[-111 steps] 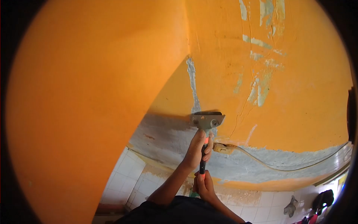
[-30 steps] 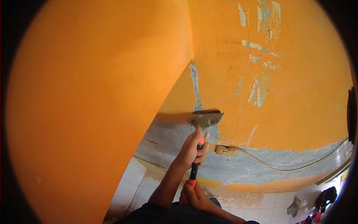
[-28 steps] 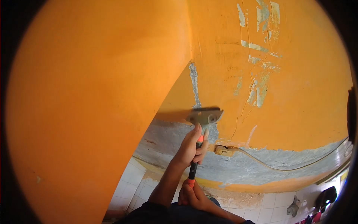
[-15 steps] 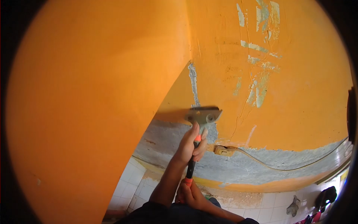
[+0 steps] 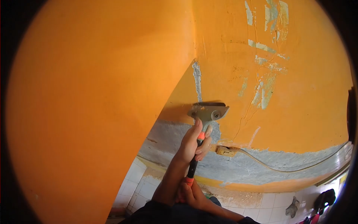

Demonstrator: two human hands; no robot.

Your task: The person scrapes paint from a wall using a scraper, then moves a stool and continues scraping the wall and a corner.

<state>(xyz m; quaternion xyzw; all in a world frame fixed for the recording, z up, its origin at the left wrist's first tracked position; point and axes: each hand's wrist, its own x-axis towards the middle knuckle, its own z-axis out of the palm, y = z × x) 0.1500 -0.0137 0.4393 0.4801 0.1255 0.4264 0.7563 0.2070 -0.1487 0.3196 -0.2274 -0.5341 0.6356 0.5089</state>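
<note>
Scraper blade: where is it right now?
Head view, centre: the scraper blade sits against the orange wall at the paint edge, just above the left hand and up-left of the beige cable box.

One grey metal-bladed scraper with a black-and-orange handle (image 5: 207,112), two bare hands, a left hand (image 5: 192,145) and a right hand (image 5: 191,192), one beige wall box (image 5: 225,151) and one thin cable (image 5: 283,168).

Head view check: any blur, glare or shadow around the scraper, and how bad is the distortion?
Head view: heavy fisheye, the wall lines bow and a black ring frames the picture; scraper and left hand sharp, no motion blur; the scraper throws a dark shadow leftward on the wall; soft light, no glare there.
</note>
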